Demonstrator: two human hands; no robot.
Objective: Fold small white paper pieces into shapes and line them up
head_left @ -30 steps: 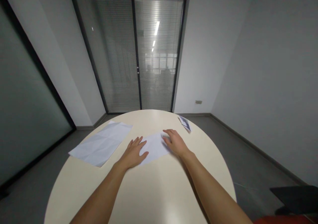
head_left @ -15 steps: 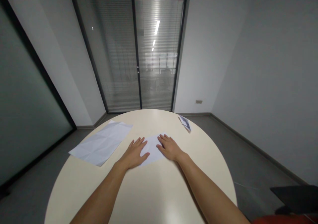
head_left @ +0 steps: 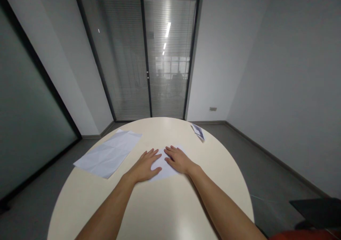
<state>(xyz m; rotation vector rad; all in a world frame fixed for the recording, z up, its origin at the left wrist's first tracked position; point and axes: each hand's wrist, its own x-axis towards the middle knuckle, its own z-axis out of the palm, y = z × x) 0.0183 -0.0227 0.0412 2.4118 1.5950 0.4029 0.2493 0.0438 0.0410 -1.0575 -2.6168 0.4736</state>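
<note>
A small folded white paper (head_left: 164, 169) lies on the round cream table (head_left: 165, 211) in front of me. My left hand (head_left: 144, 167) rests flat on its left part, fingers stretched out. My right hand (head_left: 178, 160) lies flat on its right part, fingers spread and pointing left toward the left hand. The two hands nearly touch at the fingertips. Most of the paper is covered by them.
A larger creased white sheet (head_left: 109, 154) lies at the table's left edge. A small folded printed paper (head_left: 199, 131) sits at the far right edge. Glass doors with blinds (head_left: 144, 55) stand behind the table. A dark object (head_left: 317, 211) is at the lower right.
My right hand has slid leftward over the paper toward my left hand, and less of the paper shows. The left hand has hardly moved.
</note>
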